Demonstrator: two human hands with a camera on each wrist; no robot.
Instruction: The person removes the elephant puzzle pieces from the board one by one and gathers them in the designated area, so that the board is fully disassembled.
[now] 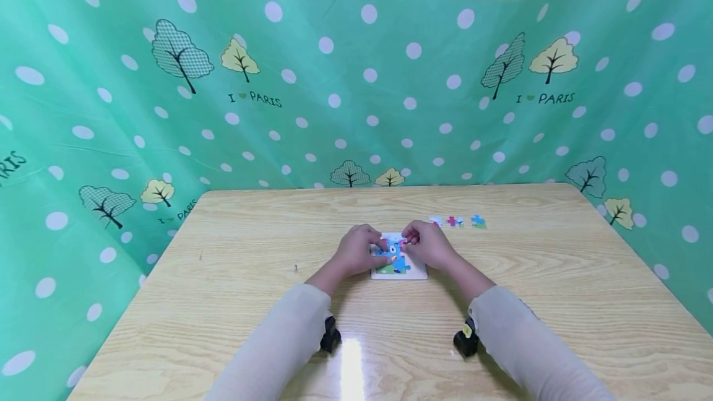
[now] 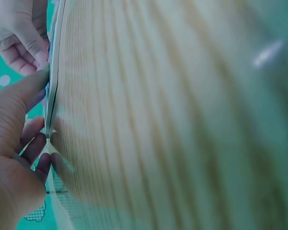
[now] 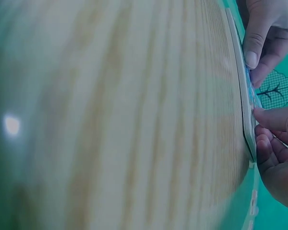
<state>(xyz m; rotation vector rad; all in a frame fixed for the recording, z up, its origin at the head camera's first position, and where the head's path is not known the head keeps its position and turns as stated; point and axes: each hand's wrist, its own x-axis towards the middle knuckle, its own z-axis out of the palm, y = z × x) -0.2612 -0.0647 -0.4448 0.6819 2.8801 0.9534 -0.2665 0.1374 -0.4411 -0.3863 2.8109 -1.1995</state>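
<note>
A white-framed jigsaw puzzle point(image 1: 418, 274) lies on the table, its partly filled picture showing a blue animal over green. My left hand point(image 1: 356, 251) rests on its left side, thumb and fingers spread over the blue pieces. At the upper right of the picture, my right hand point(image 1: 427, 245) pinches a small pink-and-blue puzzle piece point(image 1: 403, 242) between thumb and fingertips; much of the piece is covered. In the left wrist view, the left thumb of my hand point(image 2: 14, 120) lies along the board. The right wrist view shows the board point(image 3: 245, 91) edge-on beside both hands.
Several loose puzzle pieces lie behind the right hand, among them a blue-green piece point(image 1: 478, 221) and a pink-and-white piece point(image 1: 453, 221). A tiny dark speck point(image 1: 296, 268) is left of the board. A green dotted curtain point(image 1: 356, 79) hangs beyond the wooden table point(image 1: 250, 234).
</note>
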